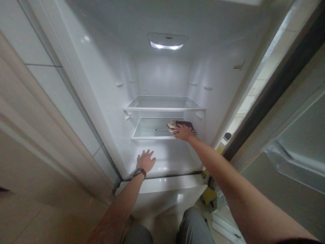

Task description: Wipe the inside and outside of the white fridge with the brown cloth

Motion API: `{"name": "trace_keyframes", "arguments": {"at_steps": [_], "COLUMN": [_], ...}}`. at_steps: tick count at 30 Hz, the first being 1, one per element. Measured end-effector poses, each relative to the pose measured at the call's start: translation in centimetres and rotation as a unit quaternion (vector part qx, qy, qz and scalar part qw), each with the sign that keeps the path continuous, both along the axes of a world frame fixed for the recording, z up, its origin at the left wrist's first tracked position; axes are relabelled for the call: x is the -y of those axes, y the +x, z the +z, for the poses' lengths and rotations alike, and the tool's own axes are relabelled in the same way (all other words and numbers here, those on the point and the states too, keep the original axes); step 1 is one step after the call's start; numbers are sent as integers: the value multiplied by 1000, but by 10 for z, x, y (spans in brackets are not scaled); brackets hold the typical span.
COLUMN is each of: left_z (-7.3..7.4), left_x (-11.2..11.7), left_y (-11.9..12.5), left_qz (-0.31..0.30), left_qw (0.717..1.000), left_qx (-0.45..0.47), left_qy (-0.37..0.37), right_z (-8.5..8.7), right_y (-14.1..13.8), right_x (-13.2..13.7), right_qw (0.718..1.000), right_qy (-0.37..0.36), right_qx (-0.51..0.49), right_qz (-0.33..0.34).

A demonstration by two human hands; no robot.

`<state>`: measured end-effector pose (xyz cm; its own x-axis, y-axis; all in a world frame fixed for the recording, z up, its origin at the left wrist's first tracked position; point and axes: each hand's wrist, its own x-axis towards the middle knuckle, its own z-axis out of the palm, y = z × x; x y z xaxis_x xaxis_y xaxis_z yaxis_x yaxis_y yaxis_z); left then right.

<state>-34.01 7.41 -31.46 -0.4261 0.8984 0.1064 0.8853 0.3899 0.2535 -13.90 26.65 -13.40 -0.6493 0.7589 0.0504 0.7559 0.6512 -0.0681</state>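
My right hand (184, 132) presses on a brown and cream cloth (173, 125) at the right end of the lower fridge shelf (149, 131). Its fingers are spread across the top of the folded fabric. Lower down on the left, my left hand (146, 161) lies with fingers spread on the white fridge floor (170, 152), holding nothing. A watch with a brown strap (140, 172) is on the left wrist. One small dark speck (156, 129) shows on the shelf.
Above is a second glass shelf (162, 102) and a lit lamp (167, 45). The fridge door (291, 135) stands open on the right, with a clear door bin (291, 166). A white drawer front (162, 189) juts out below. Tiled wall (66, 98) runs along the left.
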Motion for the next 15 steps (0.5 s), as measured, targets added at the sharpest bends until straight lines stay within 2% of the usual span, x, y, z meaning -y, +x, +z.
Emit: {"name": "trace_keyframes", "arguments": {"at_steps": [2,4,9,15], "left_z": [-1,-1,2,4], "left_x": [0,0,2,4], "left_y": [0,0,2,4], "left_qz": [-3,-2,-2,0], "left_qw": [1000,1000,1000,1000], "left_qx": [1,0,0,6], "left_qy": [2,6,6,4], "right_z": [-1,-2,-3,-5], "right_y": [16,18,-3,-24], "right_x": [-11,-15,-24,-59], "right_qw": [1000,999,998,998], "right_qy": [6,6,-5,-9], "right_qx": [10,20,5,-16], "right_qz": [-22,-31,-55,-53]}}
